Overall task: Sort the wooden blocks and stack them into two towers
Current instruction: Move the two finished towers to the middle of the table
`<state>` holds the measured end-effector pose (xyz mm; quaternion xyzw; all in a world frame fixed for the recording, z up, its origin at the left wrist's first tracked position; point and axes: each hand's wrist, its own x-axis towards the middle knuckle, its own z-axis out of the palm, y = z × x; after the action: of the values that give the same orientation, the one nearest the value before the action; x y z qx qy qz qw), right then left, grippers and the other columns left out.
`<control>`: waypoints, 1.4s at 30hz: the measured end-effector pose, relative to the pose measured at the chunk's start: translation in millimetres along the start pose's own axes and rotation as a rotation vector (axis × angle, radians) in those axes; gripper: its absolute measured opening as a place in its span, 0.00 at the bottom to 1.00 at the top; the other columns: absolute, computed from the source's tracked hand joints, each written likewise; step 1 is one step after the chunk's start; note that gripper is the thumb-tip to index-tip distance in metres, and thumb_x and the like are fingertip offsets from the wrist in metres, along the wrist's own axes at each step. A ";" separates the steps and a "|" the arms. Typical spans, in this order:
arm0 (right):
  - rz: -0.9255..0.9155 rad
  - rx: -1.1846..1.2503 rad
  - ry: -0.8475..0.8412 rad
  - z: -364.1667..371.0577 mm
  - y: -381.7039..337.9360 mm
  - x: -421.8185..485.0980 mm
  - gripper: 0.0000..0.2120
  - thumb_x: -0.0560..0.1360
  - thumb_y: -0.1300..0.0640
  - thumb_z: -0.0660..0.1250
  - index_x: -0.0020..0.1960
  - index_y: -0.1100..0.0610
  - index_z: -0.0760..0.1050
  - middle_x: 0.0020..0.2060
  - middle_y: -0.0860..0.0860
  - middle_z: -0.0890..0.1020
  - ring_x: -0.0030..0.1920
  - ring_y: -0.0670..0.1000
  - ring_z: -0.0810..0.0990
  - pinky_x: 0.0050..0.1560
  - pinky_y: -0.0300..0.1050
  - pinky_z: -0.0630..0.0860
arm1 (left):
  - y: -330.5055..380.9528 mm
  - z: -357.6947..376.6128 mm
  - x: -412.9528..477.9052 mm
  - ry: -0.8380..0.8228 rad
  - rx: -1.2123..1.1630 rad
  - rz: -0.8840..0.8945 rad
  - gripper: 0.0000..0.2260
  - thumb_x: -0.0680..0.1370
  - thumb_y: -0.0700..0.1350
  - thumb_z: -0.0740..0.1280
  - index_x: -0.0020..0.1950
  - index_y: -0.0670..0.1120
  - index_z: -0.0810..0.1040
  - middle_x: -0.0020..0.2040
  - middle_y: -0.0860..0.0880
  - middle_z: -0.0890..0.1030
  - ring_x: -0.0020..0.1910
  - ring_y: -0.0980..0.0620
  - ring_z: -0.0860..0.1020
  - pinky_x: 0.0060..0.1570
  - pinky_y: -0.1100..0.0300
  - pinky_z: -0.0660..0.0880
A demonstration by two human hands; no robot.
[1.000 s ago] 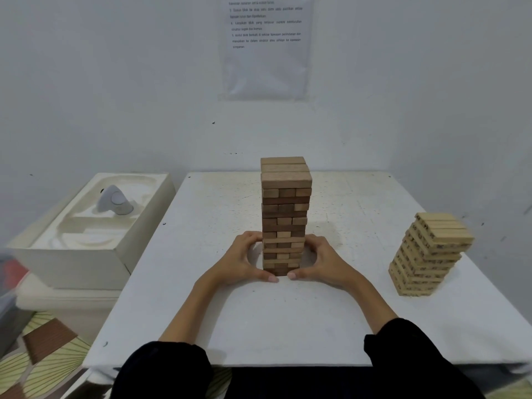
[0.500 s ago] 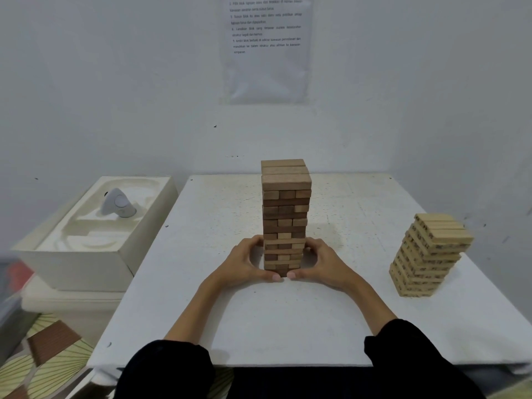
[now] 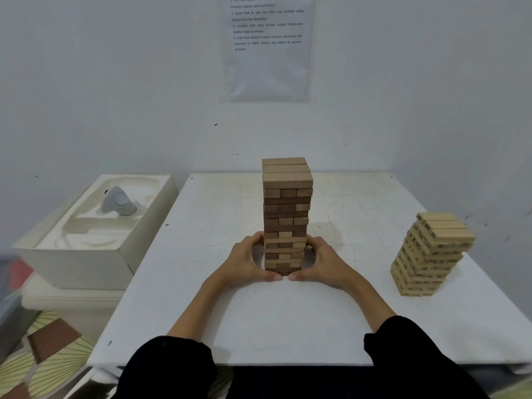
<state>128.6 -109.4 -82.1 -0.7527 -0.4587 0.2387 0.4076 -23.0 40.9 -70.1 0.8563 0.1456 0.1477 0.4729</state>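
The tall tower [image 3: 286, 214] of mixed dark and light wooden blocks stands upright near the middle of the tabletop [image 3: 288, 321]; the left hand [image 3: 244, 262] and the right hand [image 3: 325, 263] cup its lowest courses from either side, fingers curled round the back, thumbs laid along the front with their tips almost meeting at the foot; both hands grip the base and hold nothing else. The pale tower [image 3: 430, 254], its blocks printed with dark marks, stands well apart near the right edge of the tabletop; its courses sit twisted and stepped rather than flush.

The main danger, as I judge it, lies in the grip being entirely at the bottom; everything above the hands is unsupported, so a quick slide or turn of the base would probably leave the upper courses lagging until they lean and spill. An uneven squeeze could push a loose block out of a lower course and undercut the whole stack; a lift would likely carry only the gripped layers. A collapse to the right might scatter blocks against the pale tower, which looks ready to go at a jolt; the two kinds would then mix, undoing the sorting.
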 end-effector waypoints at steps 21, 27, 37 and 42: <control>0.013 0.006 0.034 3.1 -13.7 -0.9 0.34 0.52 0.38 0.78 0.53 0.26 0.66 0.57 0.46 0.74 0.61 0.51 0.72 0.61 0.57 0.73 | -0.5 1.4 0.4 0.028 0.016 0.011 0.32 0.60 0.50 0.81 0.62 0.51 0.75 0.55 0.56 0.81 0.57 0.57 0.78 0.58 0.52 0.76; -0.007 0.035 0.025 1.9 -13.9 0.4 0.32 0.54 0.43 0.80 0.53 0.30 0.68 0.55 0.45 0.75 0.60 0.50 0.73 0.60 0.57 0.74 | 3.8 1.1 0.0 0.030 0.002 0.014 0.29 0.61 0.43 0.81 0.56 0.58 0.74 0.52 0.61 0.80 0.53 0.63 0.78 0.53 0.68 0.74; -0.027 0.167 -0.006 -11.4 -23.8 -7.4 0.48 0.54 0.35 0.77 0.70 0.39 0.61 0.67 0.44 0.69 0.69 0.45 0.66 0.68 0.49 0.64 | 33.8 -23.4 -1.0 0.026 -0.121 0.024 0.42 0.59 0.62 0.75 0.69 0.63 0.61 0.69 0.62 0.67 0.68 0.67 0.65 0.68 0.62 0.64; -0.097 0.257 0.096 -14.1 -54.4 -24.1 0.53 0.54 0.16 0.51 0.73 0.36 0.39 0.76 0.39 0.45 0.75 0.43 0.47 0.74 0.50 0.49 | 57.8 -18.4 -1.0 0.152 -0.170 0.117 0.45 0.61 0.81 0.50 0.72 0.64 0.40 0.75 0.66 0.45 0.74 0.66 0.48 0.74 0.63 0.50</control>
<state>100.8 -122.9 -29.4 -0.6818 -0.4403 0.2391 0.5330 -24.9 25.1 -11.5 0.8064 0.1178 0.2512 0.5222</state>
